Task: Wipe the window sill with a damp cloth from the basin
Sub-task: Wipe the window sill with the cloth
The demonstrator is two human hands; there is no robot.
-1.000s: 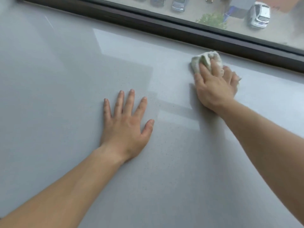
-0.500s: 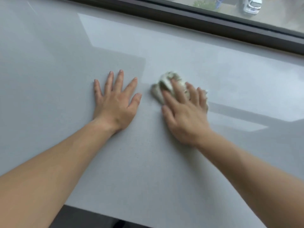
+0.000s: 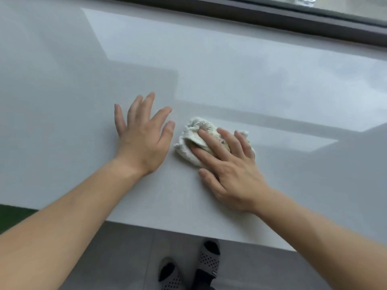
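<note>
I am in the middle of the wiping, as I judge it. The cloth (image 3: 196,130) is already on the sill (image 3: 230,70), in its middle part and nearer to the near edge than to the far one. My right hand (image 3: 230,170) lies on top of it with the fingers nearly straight and a little spread; they press the cloth down and do not close around it. My left hand (image 3: 142,141) lies flat on the sill just left of the cloth, fingers apart, holding nothing; I think it only supports me.

How much is already clean I cannot tell: I see no wet streaks. The far strip along the frame (image 3: 272,19) and both ends probably need passes. The basin is not in view.

The sill is a wide, smooth, pale grey slab, glossy enough to mirror the window light, with a very fine speckle. The cloth is whitish, with a rough looped texture and some yellowish spots, crumpled into a soft lump. The frame is dark and straight.
</note>
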